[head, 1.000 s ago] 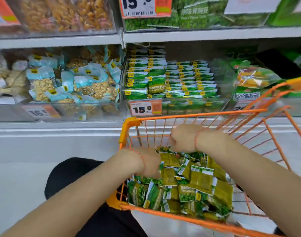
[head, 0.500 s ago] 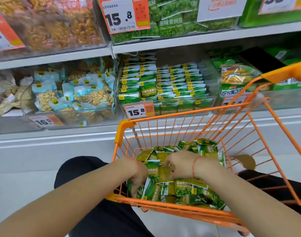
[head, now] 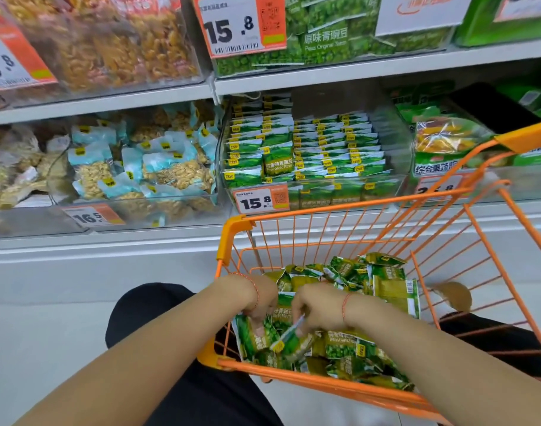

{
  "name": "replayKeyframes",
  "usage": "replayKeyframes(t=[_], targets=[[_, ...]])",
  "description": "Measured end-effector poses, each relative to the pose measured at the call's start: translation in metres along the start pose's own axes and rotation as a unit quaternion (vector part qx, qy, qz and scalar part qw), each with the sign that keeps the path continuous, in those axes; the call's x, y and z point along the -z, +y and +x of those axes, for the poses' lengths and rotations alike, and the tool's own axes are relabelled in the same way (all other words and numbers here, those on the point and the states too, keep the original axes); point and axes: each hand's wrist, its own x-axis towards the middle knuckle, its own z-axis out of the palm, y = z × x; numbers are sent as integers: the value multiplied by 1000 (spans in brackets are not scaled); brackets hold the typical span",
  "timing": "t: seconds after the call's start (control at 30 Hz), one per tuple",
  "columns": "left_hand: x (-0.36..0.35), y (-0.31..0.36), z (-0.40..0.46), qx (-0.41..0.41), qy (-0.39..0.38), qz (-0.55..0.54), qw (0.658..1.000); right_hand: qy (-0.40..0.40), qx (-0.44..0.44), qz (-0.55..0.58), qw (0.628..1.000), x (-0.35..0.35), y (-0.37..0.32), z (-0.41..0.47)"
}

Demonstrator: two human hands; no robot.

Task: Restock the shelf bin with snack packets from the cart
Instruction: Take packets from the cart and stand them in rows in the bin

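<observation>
Both hands were sunk in the snack packets (head: 349, 345) heaped in the orange cart (head: 383, 204). Packets were gripped by curled fingers of the left hand (head: 261, 298) and right hand (head: 317, 307). The shelf bin (head: 312, 192) was seen at twelve o'clock.

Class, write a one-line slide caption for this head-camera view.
Both hands, left and right, gather green snack packets inside the orange cart.
</observation>
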Motion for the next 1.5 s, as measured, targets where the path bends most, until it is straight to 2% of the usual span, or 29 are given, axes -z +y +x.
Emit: replayKeyframes(t=[0.1,0.17,0.23,0.3,0.37,0.5,0.6,0.67,0.73,0.8,0.87,1.0,1.07,1.13,1.2,1.27,1.4,1.5], targets=[[14,-13,-11,-7,60,-110,992,41,-46,127,990,38,14,-25],[27,-22,-26,-42,112,-209,970,95,-94,274,952,60,25,-42],[38,-28,-40,-93,163,-334,924,174,-127,370,904,73,33,-52],[44,-30,-45,-116,203,-472,850,243,-135,427,860,81,32,-57],[44,-28,-45,-127,219,-595,763,277,-126,482,822,84,27,-62],[36,-9,-41,-179,206,-758,593,280,-102,546,783,73,14,-71],[34,11,-37,-193,184,-849,456,287,-89,611,732,66,7,-71],[37,23,-34,-195,188,-883,383,296,-57,665,684,65,5,-70],[39,31,-28,-180,214,-897,343,319,-32,704,634,65,6,-70],[39,36,-21,-169,239,-897,330,334,-32,707,622,65,9,-71],[38,40,-15,-173,255,-885,350,337,-27,696,633,64,10,-70],[38,43,-10,-153,315,-814,463,344,-5,677,650,64,6,-70],[36,44,-6,-132,382,-759,510,346,22,670,656,63,4,-72],[33,45,-5,-132,439,-706,539,363,24,646,672,62,0,-73],[33,48,-8,-149,449,-681,558,370,24,610,700,61,1,-74],[31,47,-7,-151,439,-657,594,361,31,587,724,59,1,-72],[28,47,-4,-120,502,-579,631,370,26,592,715,57,5,-66],[29,45,-6,-129,494,-583,632,382,23,589,711,56,9,-62]])
